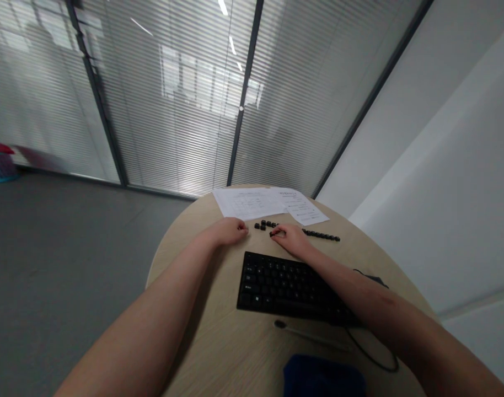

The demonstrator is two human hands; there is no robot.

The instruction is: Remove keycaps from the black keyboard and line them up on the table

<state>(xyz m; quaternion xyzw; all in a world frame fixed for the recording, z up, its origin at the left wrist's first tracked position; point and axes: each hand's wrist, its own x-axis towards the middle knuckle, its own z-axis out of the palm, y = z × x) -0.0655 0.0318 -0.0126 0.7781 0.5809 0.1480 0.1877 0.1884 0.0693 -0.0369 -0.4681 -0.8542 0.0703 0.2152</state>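
My right hand (291,239) pinches a small black keycap (271,234) just above or on the table, beyond the keyboard. Left of it, my left hand (231,230) rests on the tabletop with its fingers curled in; whether anything is between them I cannot make out. Between and behind the hands, loose black keycaps (263,227) lie in a row that runs on to the right past my right wrist (321,235). The black keyboard (277,284) lies nearer to me, its right part covered by my right forearm. Its upper edge shows no keycaps.
Two printed paper sheets (252,203) lie at the far side of the round wooden table (219,342). A brush with a pale handle (310,334), a blue cloth (322,377) and a black cable (384,366) are in front. Blinds-covered glass (173,127) stands behind the table.
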